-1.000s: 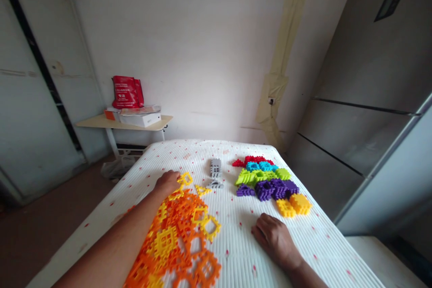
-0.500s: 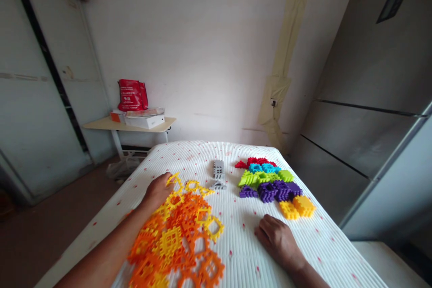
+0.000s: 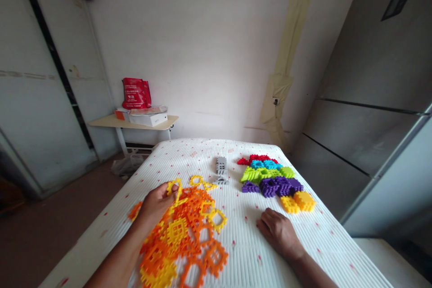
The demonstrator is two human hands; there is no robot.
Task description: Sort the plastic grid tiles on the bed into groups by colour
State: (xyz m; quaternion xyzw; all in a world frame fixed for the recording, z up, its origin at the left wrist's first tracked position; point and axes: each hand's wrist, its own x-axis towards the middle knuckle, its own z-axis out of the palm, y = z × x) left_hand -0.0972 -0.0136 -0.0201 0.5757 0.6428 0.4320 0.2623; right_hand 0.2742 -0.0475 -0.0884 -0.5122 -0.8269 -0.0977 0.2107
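Observation:
My left hand [image 3: 155,202] pinches a yellow toothed building piece [image 3: 179,184] with an open middle, raised over the far left part of a pile. That pile mixes orange pieces [image 3: 194,199] and yellow pieces [image 3: 177,231], with some lying loose along its edges. My right hand [image 3: 277,230] rests on the white cloth, fingers curled in and nothing visible in them. Beyond it stand sorted stacks: yellow-orange [image 3: 304,201], purple [image 3: 282,186], lime green [image 3: 261,174], blue [image 3: 269,164] and red [image 3: 258,158]. Grey pieces [image 3: 221,166] lie in a short row left of the stacks.
A ribbed white cloth with red dots covers the table [image 3: 189,155]. Behind on the left, a small side table [image 3: 104,121] carries a red bag [image 3: 136,93] and a white box [image 3: 150,119]. A grey fridge [image 3: 367,135] stands at the right.
My left hand has drawn a yellow piece up and a little nearer, over the pile, turning it upright. My right hand stays where it was. The view has shifted slightly.

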